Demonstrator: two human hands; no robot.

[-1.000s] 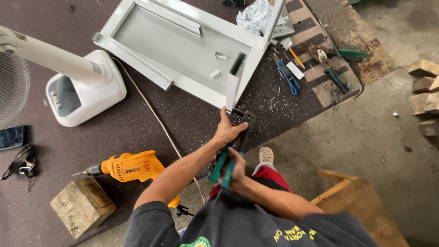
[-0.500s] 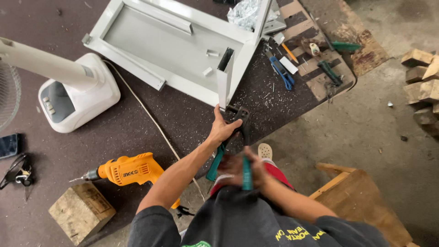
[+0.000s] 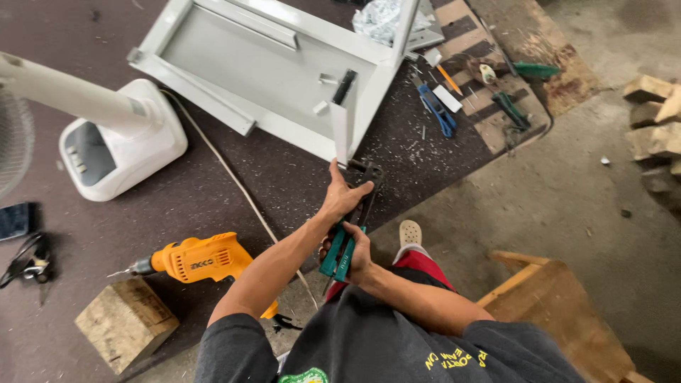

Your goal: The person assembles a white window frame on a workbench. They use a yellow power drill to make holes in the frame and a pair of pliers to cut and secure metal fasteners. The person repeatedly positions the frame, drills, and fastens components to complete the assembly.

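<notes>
**Operator:** What do my hands hold right now?

**Manual:** Both of your hands are on one tool, a hand riveter (image 3: 352, 216) with a black head and green handles. Your right hand (image 3: 352, 257) is clenched around the green handles, which sit close together in its grip. Your left hand (image 3: 343, 195) wraps the black upper body of the tool, fingers curled around it just below the head.

**Operator:** Where is the tool?

**Manual:** Its head sits at the near corner of the grey metal frame (image 3: 273, 67), just beside the short upright grey bracket (image 3: 340, 131). Whether the nose touches the metal cannot be told. The handles point back toward your body, over the edge of the dark mat (image 3: 213, 184).

**Operator:** What lies around me?

**Manual:** On your left, an orange power drill (image 3: 195, 261) lies on the mat, with a wooden block (image 3: 124, 323) just beside it. The white base of a standing fan (image 3: 117, 145) stands further left, and a pale cord (image 3: 234, 177) runs across the mat between them. Beyond the frame, blue-handled pliers (image 3: 438, 113) and green-handled tools (image 3: 512, 110) lie on a wooden pallet (image 3: 525, 42). A wooden stool (image 3: 560, 312) stands to your right on the concrete floor (image 3: 603, 213).
</notes>
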